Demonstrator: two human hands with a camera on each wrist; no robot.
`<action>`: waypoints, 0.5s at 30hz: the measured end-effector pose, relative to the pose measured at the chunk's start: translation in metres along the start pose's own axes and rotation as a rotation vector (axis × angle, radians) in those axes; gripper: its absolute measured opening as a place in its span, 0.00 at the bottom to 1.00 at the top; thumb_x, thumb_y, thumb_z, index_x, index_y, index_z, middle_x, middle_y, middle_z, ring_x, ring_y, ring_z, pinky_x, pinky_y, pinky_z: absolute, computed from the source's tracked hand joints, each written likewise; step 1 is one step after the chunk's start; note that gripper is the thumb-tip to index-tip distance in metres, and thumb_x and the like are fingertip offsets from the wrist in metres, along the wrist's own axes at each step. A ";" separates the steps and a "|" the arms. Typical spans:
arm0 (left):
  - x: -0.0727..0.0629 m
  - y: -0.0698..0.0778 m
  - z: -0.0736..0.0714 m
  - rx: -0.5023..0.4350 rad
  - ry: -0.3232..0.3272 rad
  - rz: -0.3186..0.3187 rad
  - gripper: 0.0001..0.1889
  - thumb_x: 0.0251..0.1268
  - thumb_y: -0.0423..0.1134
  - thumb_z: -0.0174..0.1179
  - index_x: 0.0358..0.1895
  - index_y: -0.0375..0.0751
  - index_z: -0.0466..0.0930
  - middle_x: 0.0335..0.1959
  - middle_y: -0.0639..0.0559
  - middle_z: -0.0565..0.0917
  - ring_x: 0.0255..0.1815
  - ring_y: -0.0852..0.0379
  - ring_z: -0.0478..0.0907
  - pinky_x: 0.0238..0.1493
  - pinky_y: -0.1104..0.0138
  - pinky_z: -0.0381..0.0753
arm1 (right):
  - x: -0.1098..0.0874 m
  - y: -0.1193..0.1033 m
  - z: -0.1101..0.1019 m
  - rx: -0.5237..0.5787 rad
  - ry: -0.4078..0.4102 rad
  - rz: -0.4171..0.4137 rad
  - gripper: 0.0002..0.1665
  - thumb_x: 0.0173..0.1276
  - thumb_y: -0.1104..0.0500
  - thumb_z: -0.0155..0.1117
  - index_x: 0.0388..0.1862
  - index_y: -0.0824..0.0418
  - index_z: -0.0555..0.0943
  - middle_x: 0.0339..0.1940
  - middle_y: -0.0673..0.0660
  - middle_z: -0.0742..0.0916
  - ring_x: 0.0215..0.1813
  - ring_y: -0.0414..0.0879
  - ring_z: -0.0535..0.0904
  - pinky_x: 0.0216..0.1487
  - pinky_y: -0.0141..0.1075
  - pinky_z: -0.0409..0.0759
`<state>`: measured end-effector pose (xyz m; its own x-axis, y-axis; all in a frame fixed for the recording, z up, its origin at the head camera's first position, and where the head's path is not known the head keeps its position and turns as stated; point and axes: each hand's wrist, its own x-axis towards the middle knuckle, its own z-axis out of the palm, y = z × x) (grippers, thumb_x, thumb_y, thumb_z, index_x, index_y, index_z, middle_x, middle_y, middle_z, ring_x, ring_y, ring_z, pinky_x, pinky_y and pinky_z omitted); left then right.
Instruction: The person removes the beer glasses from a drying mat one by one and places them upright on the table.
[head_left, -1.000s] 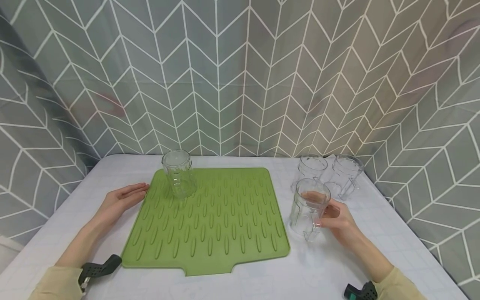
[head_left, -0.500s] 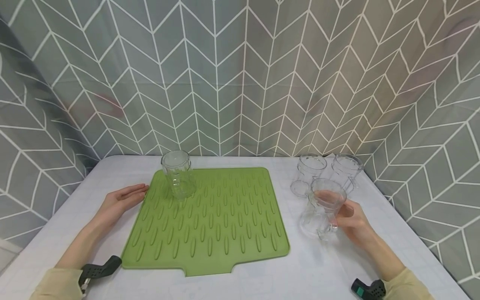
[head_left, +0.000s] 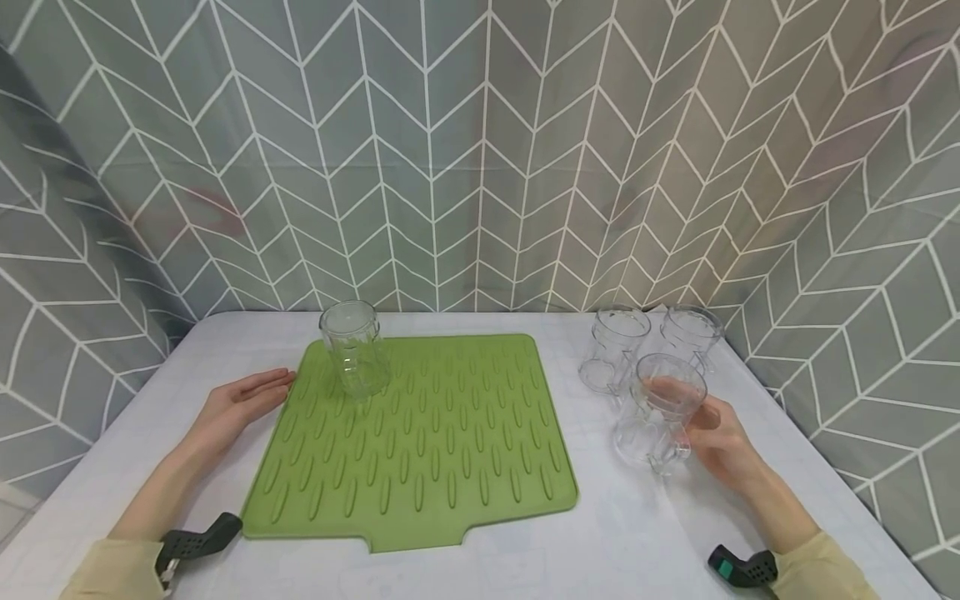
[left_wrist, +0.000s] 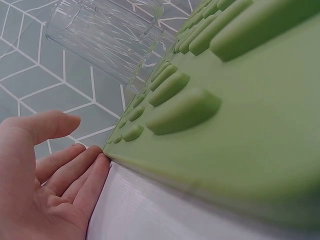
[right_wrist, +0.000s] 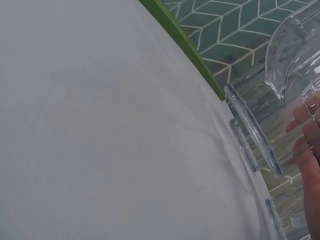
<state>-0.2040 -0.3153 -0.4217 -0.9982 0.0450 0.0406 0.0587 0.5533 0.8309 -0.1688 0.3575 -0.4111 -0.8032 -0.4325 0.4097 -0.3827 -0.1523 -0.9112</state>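
Note:
My right hand (head_left: 723, 442) grips a clear glass mug (head_left: 651, 417) to the right of the green drying mat (head_left: 420, 433). Its fingers show through the glass behind the mug, and the handle faces toward me. In the right wrist view the mug's thick base (right_wrist: 254, 131) appears slightly off the white tabletop. My left hand (head_left: 243, 404) lies at the mat's left edge with fingers extended. In the left wrist view its fingertips (left_wrist: 97, 152) meet the mat's edge, thumb apart. Another glass mug (head_left: 356, 354) stands upright on the mat's far left corner.
Two more glass mugs stand at the back right: one glass mug (head_left: 617, 346) behind the held one, the other glass mug (head_left: 686, 329) farther right. A patterned grey curtain (head_left: 465, 167) encloses the white table (head_left: 510, 567) at the back and sides.
My right hand has carried its mug rightward, away from the mat and closer to the two back mugs. The left hand and the mug on the mat stay put.

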 end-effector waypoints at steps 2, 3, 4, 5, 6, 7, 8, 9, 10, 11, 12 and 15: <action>0.000 0.000 0.000 -0.001 0.001 -0.002 0.36 0.74 0.59 0.54 0.74 0.38 0.65 0.72 0.38 0.70 0.57 0.87 0.62 0.49 0.91 0.66 | -0.002 0.001 -0.004 0.022 0.001 -0.001 0.44 0.54 0.84 0.44 0.74 0.70 0.64 0.70 0.52 0.79 0.72 0.43 0.71 0.69 0.30 0.68; 0.000 0.001 0.000 0.002 0.000 -0.002 0.36 0.74 0.59 0.54 0.74 0.39 0.65 0.72 0.38 0.70 0.57 0.87 0.62 0.49 0.91 0.66 | -0.003 0.001 -0.006 0.026 0.004 -0.001 0.45 0.53 0.84 0.43 0.74 0.70 0.65 0.70 0.51 0.79 0.72 0.43 0.71 0.69 0.29 0.68; 0.000 0.001 -0.001 0.001 0.001 -0.003 0.36 0.74 0.59 0.54 0.74 0.39 0.65 0.72 0.38 0.70 0.57 0.87 0.62 0.49 0.91 0.66 | -0.003 0.001 -0.008 0.029 0.001 -0.007 0.45 0.53 0.84 0.43 0.74 0.70 0.65 0.70 0.52 0.78 0.72 0.43 0.71 0.69 0.29 0.67; 0.000 0.001 -0.001 -0.003 0.000 -0.003 0.36 0.73 0.59 0.55 0.74 0.39 0.65 0.72 0.39 0.71 0.57 0.87 0.62 0.49 0.91 0.66 | -0.004 0.002 -0.010 0.030 0.006 -0.003 0.45 0.52 0.84 0.43 0.74 0.69 0.65 0.70 0.51 0.79 0.72 0.42 0.71 0.69 0.29 0.67; -0.001 0.001 -0.001 -0.006 0.000 -0.003 0.35 0.73 0.59 0.55 0.74 0.39 0.65 0.72 0.39 0.71 0.57 0.87 0.62 0.49 0.91 0.66 | -0.005 0.002 -0.013 0.032 0.000 -0.009 0.45 0.52 0.85 0.42 0.74 0.70 0.65 0.70 0.51 0.78 0.72 0.43 0.71 0.69 0.28 0.67; -0.001 0.002 -0.001 -0.007 -0.001 -0.004 0.36 0.73 0.59 0.55 0.74 0.39 0.65 0.72 0.40 0.71 0.57 0.87 0.62 0.49 0.91 0.66 | -0.006 0.002 -0.015 0.037 -0.006 -0.013 0.45 0.52 0.85 0.42 0.74 0.71 0.64 0.71 0.51 0.78 0.73 0.43 0.71 0.69 0.28 0.66; -0.001 0.002 -0.001 -0.007 0.000 -0.003 0.35 0.73 0.59 0.55 0.74 0.39 0.66 0.72 0.41 0.72 0.56 0.87 0.61 0.49 0.91 0.66 | -0.007 0.002 -0.017 0.042 -0.015 -0.024 0.45 0.52 0.85 0.41 0.74 0.72 0.63 0.71 0.52 0.78 0.73 0.44 0.71 0.70 0.29 0.66; -0.001 0.002 -0.001 -0.006 0.000 -0.003 0.36 0.73 0.59 0.55 0.74 0.39 0.66 0.72 0.42 0.72 0.56 0.87 0.61 0.49 0.91 0.66 | -0.008 0.002 -0.020 0.046 -0.024 -0.034 0.45 0.51 0.85 0.41 0.74 0.73 0.62 0.71 0.52 0.78 0.73 0.44 0.71 0.70 0.29 0.65; -0.001 0.002 -0.001 -0.007 0.001 -0.001 0.35 0.73 0.59 0.55 0.74 0.39 0.66 0.71 0.43 0.73 0.56 0.87 0.61 0.49 0.91 0.66 | -0.008 0.002 -0.022 0.049 -0.029 -0.038 0.46 0.51 0.86 0.40 0.74 0.73 0.62 0.72 0.52 0.78 0.73 0.44 0.71 0.70 0.28 0.65; -0.001 0.002 -0.001 -0.007 0.002 0.000 0.35 0.73 0.59 0.55 0.74 0.39 0.66 0.71 0.44 0.73 0.56 0.88 0.61 0.49 0.91 0.65 | -0.009 0.002 -0.025 0.053 -0.034 -0.044 0.46 0.50 0.86 0.40 0.74 0.74 0.62 0.72 0.52 0.77 0.73 0.44 0.71 0.70 0.29 0.65; -0.001 0.002 -0.001 -0.005 0.003 0.002 0.35 0.73 0.58 0.55 0.74 0.39 0.66 0.71 0.44 0.74 0.56 0.88 0.61 0.49 0.91 0.65 | -0.010 0.002 -0.027 0.057 -0.042 -0.053 0.47 0.50 0.87 0.39 0.74 0.75 0.61 0.72 0.53 0.77 0.73 0.44 0.71 0.70 0.29 0.65; -0.002 0.002 -0.001 -0.007 0.006 0.007 0.34 0.73 0.58 0.56 0.73 0.39 0.67 0.71 0.45 0.74 0.57 0.87 0.61 0.49 0.92 0.65 | -0.011 0.003 -0.033 0.056 -0.049 -0.062 0.47 0.48 0.87 0.38 0.73 0.76 0.60 0.72 0.54 0.77 0.73 0.44 0.71 0.70 0.29 0.65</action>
<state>-0.2020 -0.3154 -0.4197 -0.9978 0.0437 0.0497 0.0655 0.5474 0.8343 -0.1758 0.3912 -0.4168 -0.7549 -0.4636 0.4639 -0.4037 -0.2290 -0.8858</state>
